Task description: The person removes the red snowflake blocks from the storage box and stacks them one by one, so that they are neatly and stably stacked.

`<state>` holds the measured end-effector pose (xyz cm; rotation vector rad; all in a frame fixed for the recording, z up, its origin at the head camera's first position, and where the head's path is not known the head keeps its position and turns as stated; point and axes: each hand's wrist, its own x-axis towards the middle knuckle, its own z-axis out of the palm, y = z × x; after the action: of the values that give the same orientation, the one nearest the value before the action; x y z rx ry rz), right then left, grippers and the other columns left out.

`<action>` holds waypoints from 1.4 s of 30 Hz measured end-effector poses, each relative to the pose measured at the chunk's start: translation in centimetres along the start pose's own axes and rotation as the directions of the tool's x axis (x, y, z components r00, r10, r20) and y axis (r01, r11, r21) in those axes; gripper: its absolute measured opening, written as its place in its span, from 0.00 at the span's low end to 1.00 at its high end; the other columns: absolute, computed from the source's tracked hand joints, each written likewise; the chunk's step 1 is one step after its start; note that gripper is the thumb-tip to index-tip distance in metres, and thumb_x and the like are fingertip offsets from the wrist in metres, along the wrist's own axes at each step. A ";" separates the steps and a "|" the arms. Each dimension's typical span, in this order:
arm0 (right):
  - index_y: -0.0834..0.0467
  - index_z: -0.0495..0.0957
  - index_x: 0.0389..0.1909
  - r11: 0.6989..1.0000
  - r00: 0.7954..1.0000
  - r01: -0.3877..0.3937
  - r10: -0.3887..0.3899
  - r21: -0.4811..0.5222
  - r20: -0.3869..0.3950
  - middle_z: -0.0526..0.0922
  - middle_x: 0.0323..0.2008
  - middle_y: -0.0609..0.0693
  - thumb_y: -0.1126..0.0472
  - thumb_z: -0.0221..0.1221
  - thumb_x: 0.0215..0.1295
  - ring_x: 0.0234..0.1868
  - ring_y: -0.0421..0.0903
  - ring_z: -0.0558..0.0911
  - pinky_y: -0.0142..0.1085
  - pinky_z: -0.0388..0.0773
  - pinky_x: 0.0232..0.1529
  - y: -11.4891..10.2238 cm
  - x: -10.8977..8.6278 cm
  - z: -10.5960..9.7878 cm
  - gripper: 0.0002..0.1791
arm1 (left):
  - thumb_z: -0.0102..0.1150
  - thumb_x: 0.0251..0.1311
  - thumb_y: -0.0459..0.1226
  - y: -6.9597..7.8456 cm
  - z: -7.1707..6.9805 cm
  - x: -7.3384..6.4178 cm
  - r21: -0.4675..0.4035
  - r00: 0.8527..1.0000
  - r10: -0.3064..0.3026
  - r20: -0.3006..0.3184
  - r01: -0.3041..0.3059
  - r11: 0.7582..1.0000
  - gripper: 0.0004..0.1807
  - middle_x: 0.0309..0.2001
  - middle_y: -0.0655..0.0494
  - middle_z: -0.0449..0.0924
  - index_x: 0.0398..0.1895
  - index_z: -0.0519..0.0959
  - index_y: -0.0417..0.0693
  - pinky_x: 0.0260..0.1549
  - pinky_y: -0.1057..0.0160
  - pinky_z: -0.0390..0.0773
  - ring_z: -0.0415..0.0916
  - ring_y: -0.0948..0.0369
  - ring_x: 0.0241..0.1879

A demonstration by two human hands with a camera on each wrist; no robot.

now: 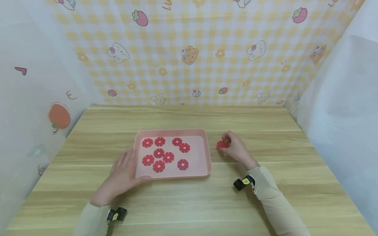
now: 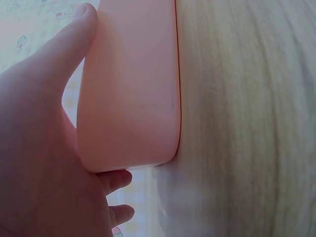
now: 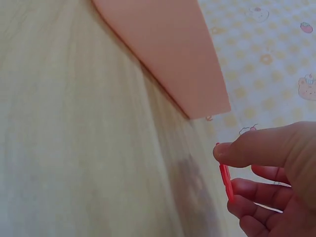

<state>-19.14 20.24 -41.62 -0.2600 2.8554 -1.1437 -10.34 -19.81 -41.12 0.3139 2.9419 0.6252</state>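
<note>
A pink tray [image 1: 205,154] lies on the table, with several red notched plastic discs [image 1: 182,164] spread inside it. My left hand [image 1: 123,172] rests against the tray's front left corner, its fingers fairly straight along the left side and its thumb at the front wall. In the left wrist view the thumb touches the tray's outer wall [image 2: 133,89]. Right of the tray, apart from it, my right hand [image 1: 236,148] pinches one red notched disc [image 1: 221,144] between thumb and fingers. The right wrist view shows that disc [image 3: 226,181] edge-on, above the table.
The wood-grain table [image 1: 189,206] extends on all sides of the tray. A checked cloth backdrop [image 1: 206,72] hangs behind its far edge, and pale sheets [image 1: 339,98] hang at both sides. Each wrist wears a small black camera [image 1: 240,184].
</note>
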 end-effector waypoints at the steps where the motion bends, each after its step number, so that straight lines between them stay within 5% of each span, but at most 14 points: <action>1: 0.64 0.71 0.46 1.000 1.000 -0.006 0.006 0.002 0.000 0.77 0.40 0.59 0.70 0.68 0.50 0.42 0.53 0.76 0.45 0.75 0.46 0.2 0.0 0.0 0.23 | 0.62 0.43 0.68 0.0 0.0 0.0 0.003 1.000 -0.001 0.002 0.001 1.000 0.67 0.72 0.31 0.46 0.72 0.44 0.31 0.59 0.24 0.45 0.40 0.31 0.69; 13: 0.65 0.71 0.43 1.000 1.000 0.008 -0.008 -0.015 -0.012 0.76 0.36 0.58 0.72 0.68 0.49 0.37 0.51 0.74 0.40 0.73 0.40 1.5 -0.1 0.5 0.20 | 0.61 0.43 0.69 -0.2 0.2 0.1 0.010 1.000 -0.001 0.006 0.001 1.000 0.68 0.72 0.30 0.46 0.73 0.44 0.31 0.59 0.24 0.46 0.41 0.32 0.69; 42: 0.66 0.71 0.47 0.999 0.999 -0.021 0.023 -0.033 0.037 0.77 0.41 0.60 0.69 0.68 0.51 0.44 0.54 0.76 0.47 0.75 0.48 1.3 0.0 0.2 0.23 | 0.62 0.45 0.67 -0.1 0.0 0.0 -0.005 1.000 0.010 0.012 -0.010 1.000 0.66 0.72 0.30 0.44 0.72 0.44 0.29 0.61 0.25 0.44 0.39 0.31 0.70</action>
<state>-19.28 20.98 -42.64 -0.2482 2.8392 -1.0769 -10.38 -19.89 -41.16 0.3311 2.9285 0.6297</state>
